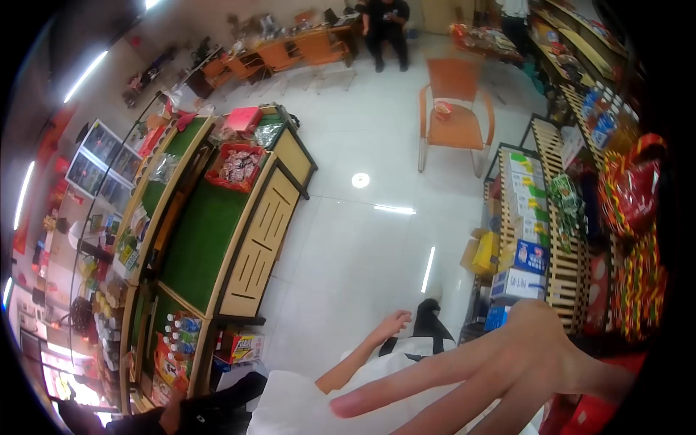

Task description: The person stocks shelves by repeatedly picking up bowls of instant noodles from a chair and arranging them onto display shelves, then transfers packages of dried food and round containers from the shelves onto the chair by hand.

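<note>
Large and close to the camera, my right hand reaches in from the lower right with its fingers stretched out and spread. It holds nothing and covers part of the white clothing below. My left hand hangs over the tiled floor near a black shoe. Its fingers are loosely bent and apart, with no object seen in them. Boxes on the slatted shelf, among them a white and blue carton, stand just beyond my right hand in the picture.
A green-lined display stand runs along the left, with a red basket of packets and bottles. Slatted shelves line the right. An orange chair holds a bowl. A person in black is at the back; another is at lower left.
</note>
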Tool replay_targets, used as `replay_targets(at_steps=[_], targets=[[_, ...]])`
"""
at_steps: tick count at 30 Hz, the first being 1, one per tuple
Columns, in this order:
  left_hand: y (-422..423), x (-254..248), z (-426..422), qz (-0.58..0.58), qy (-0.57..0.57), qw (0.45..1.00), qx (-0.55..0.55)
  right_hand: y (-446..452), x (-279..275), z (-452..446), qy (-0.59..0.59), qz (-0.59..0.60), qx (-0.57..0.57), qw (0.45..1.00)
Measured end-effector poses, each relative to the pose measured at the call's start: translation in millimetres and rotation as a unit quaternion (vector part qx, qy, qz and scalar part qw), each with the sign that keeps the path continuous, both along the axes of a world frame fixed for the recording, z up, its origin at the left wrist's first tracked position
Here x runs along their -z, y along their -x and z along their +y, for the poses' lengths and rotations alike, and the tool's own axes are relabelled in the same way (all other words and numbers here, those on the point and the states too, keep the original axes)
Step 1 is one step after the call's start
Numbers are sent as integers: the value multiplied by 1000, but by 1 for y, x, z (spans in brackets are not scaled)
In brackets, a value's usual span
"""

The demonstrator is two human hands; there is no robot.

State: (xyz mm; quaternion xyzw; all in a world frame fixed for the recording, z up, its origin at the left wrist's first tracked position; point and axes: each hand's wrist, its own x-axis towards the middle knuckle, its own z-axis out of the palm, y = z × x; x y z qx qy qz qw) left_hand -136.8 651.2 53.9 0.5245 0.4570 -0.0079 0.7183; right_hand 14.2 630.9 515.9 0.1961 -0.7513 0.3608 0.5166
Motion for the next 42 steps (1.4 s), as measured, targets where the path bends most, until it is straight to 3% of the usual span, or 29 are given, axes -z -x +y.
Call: replay_targets(at_steps=[5,8,11,14,16,18,20,22,23,26,27,28,29,30,32,35,38,42], targets=[[-49,-23,57,16,-50,999,-13,-72,27,59,8,96,-8,995],[-74,27,104,6,-65,998,0,-136,17,102,-14,102,-27,994],[-115,12,152,35,-112,992,-42,-199,6,143,-35,96,-68,992],[-169,-46,200,50,-160,986,17,-254,18,177,51,90,-101,989],[-194,-41,225,30,-138,990,20,-278,34,197,140,137,-85,977],[-221,-38,246,21,-108,994,25,-299,63,217,280,133,75,948],[-239,-30,273,48,-81,995,31,-313,133,248,402,58,248,879],[-239,13,301,73,-163,983,34,-321,238,265,494,-120,465,725],[-235,35,319,110,-197,973,51,-332,319,265,450,-217,568,654],[-208,100,363,244,-241,934,100,-359,529,194,510,-439,615,411],[-192,130,382,253,-254,922,145,-369,574,168,540,-489,590,348],[-180,140,396,241,-312,865,312,-379,598,144,589,-502,555,305],[-165,183,412,288,-261,847,362,-388,611,125,640,-499,520,268],[-176,132,415,338,-211,878,267,-397,623,110,691,-482,488,231],[-176,160,440,394,-59,905,147,-414,631,100,754,-446,451,169],[-213,176,493,392,-26,911,129,-438,627,120,800,-394,439,108],[-277,166,564,302,-76,942,125,-460,616,170,819,-350,446,84],[-379,184,665,223,-188,949,121,-507,621,260,781,-313,525,129]])
